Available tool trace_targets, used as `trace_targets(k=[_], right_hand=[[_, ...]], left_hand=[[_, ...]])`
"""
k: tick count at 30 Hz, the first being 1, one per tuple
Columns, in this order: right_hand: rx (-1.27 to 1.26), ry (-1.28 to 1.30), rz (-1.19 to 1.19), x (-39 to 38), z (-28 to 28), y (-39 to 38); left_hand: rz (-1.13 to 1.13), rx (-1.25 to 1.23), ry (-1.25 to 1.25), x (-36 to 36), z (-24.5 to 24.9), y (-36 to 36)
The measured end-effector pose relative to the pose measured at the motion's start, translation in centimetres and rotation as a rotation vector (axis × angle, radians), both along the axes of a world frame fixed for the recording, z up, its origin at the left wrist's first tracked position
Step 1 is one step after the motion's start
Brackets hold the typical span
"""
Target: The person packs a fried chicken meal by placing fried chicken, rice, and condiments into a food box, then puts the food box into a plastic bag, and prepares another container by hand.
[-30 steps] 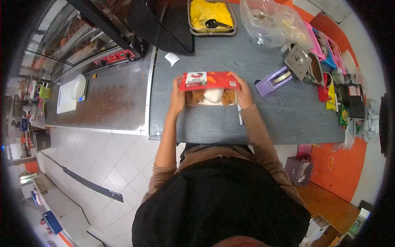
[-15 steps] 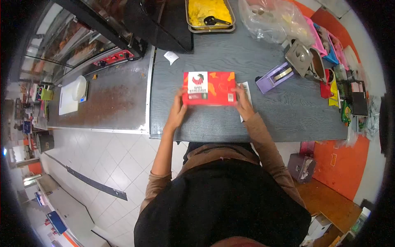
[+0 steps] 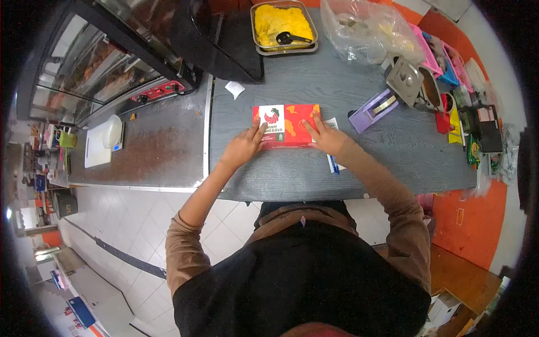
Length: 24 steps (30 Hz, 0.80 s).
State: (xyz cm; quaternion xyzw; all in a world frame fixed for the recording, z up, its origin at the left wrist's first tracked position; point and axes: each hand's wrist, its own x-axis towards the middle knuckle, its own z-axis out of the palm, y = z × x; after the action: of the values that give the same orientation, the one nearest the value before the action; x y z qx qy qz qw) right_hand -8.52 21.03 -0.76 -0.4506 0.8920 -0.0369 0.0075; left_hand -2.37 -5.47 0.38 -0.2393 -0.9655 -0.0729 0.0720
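A red food box (image 3: 290,124) with orange shapes and a white printed panel lies flat on the dark grey table (image 3: 281,174). My left hand (image 3: 245,145) rests over its near left corner, fingers stretched onto the lid. On the right part of the lid, my right hand (image 3: 328,137) lies with its fingers spread. Partly under my right hand and wrist are a white paper slip (image 3: 332,123) and a blue pen (image 3: 333,165). The underside of the box and parts of both thumbs are hidden.
A purple tape dispenser (image 3: 373,112) stands right of the box. Farther back are a foil tray of yellow food (image 3: 283,25) with a black spoon, a plastic bag (image 3: 370,31) and a metal lid (image 3: 405,80). A crumpled paper (image 3: 234,89) lies to the left.
The box was blurred, its print upside down; now its print reads upright and it lies flat. My hands have moved from its side edges onto its top. The pen now shows.
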Motion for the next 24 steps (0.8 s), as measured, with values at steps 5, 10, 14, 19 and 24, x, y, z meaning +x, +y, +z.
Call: trace_targets(k=[5,10,14,19,24], right_hand=[[0.14,-0.127,-0.062,0.4,1.4,-0.4],[-0.067,0.125,-0.081,3.5,3.1,-0.7],[-0.367,0.305,0.001,3.9,-2.4,-3.2],[-0.352,0.241,-0.143,4.6,-3.9,-3.4],[-0.611,0.095,-0.165,4.3,-6.0,-3.8]], left_hand=[[0.035,0.036,-0.059,0.4,0.2,0.2],[0.021,0.439,0.076,1.1,-0.7,0.7],[0.102,0.35,0.079,0.2,0.0,2.5],[-0.092,0.576,0.03,-5.5,0.7,12.8],[-0.021,0.625,-0.693,-12.9,2.2,24.3]])
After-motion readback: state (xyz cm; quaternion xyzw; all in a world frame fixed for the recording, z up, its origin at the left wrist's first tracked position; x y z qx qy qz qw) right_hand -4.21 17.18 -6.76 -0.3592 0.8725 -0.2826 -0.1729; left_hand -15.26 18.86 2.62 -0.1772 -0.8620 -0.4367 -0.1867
